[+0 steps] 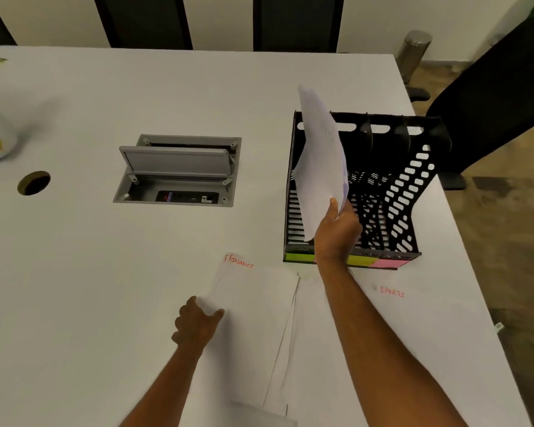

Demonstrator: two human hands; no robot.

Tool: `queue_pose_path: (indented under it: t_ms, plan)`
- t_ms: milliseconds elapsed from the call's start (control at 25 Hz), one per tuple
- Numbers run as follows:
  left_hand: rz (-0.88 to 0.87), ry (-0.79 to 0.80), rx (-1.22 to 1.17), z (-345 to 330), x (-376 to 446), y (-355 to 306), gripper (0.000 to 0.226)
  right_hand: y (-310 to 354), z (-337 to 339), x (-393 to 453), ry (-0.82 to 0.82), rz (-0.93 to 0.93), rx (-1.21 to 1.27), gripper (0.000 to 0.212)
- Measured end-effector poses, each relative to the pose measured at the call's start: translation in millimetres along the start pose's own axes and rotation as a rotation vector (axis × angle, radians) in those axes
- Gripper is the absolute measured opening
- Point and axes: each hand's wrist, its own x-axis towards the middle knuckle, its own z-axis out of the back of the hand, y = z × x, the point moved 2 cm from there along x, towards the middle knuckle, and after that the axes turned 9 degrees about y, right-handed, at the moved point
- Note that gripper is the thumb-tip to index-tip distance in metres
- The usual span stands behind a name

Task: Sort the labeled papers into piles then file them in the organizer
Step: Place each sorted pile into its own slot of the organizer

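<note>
Right hand [336, 232] is grasping a sheaf of papers [319, 161] by its lower edge, holding it upright over the leftmost slot of the black organizer [413, 186] at the right of the white table [105, 257]. Left hand [196, 323] is pinching the near-left edge of the pile marked FINANCE [253, 291], lying flat. The SPORTS pile [392, 306] is lying just in front of the organizer. An open cable box [179, 171] is sitting mid-table.

Sheet [253, 291], top of left pile: read "FINANCE", red handwriting. Sheet [413, 315], right pile: read "SPORTS", red handwriting.
</note>
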Motion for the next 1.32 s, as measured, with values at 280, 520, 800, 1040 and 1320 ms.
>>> queue_pose_path:
  t_ms: [280,520,800,1040,1320]
  plan:
    - [-0.061,0.181,-0.167,-0.3,22.6,7.5,0.050,-25.0,-47.9,-19.7,0.126,-0.113,-0.174,0.033]
    - [-0.125,0.381,-0.325,0.1,35.5,14.8,0.016,-38.5,-60.3,-25.6,0.250,-0.146,-0.413,0.036]
    - [-0.138,0.417,-0.387,4.5,37.4,8.9,0.024,-52.8,-36.0,-42.7,0.302,-0.260,-0.311,0.070]
    - [-0.123,0.642,-0.547,7.4,38.2,4.5,0.033,-52.8,1.5,-100.0,0.205,-0.192,-0.142,0.061]
    - [-0.178,0.655,-0.638,40.3,50.1,12.7,0.034,-75.6,30.6,-183.0,0.164,-0.427,0.004,0.041]
